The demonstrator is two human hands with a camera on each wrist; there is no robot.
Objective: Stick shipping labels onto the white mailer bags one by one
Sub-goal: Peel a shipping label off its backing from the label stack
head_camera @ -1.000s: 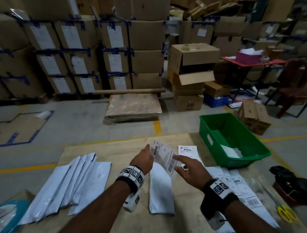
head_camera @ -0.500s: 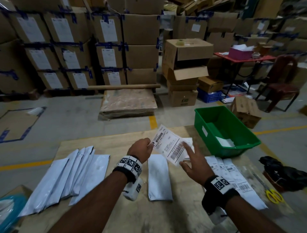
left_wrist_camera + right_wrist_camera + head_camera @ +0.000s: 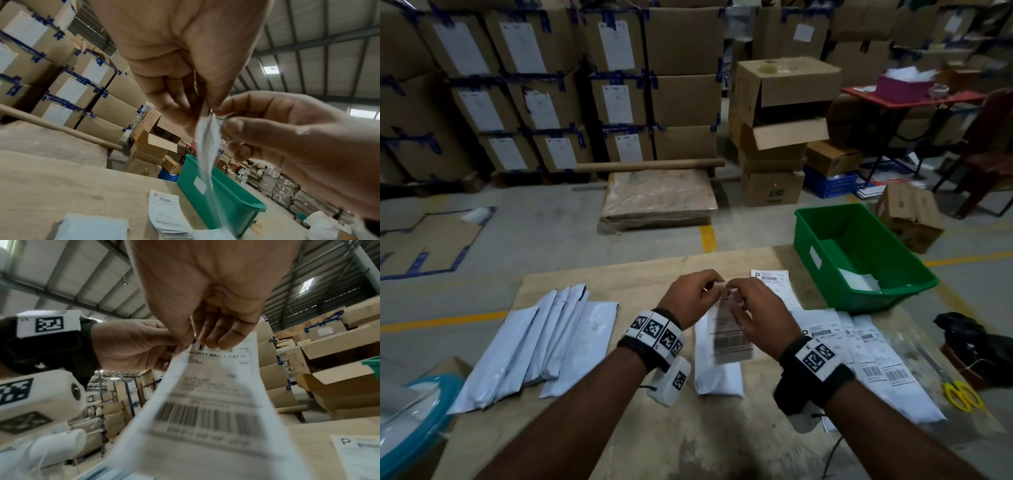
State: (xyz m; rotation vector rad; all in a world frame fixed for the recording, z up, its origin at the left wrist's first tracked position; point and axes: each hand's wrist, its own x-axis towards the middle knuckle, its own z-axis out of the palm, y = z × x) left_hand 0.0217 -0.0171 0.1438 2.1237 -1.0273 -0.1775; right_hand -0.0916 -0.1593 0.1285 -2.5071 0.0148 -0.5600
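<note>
Warehouse; hands (image 3: 195,331) pinch "PRIORITY MAIL 2-DAY" label (image 3: 205,402)

both hands pinched one label's top edge

the right hand (image 3: 207,293) and left hand (image 3: 131,345) held the shipping label (image 3: 207,402); its barcode hung blurred above the table (image 3: 308,434)

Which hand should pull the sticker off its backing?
Probably the right hand: its fingertips pinch the label's top corner from the printed side, as the right wrist view shows. The left hand pinches the same edge and can steady it.
</note>
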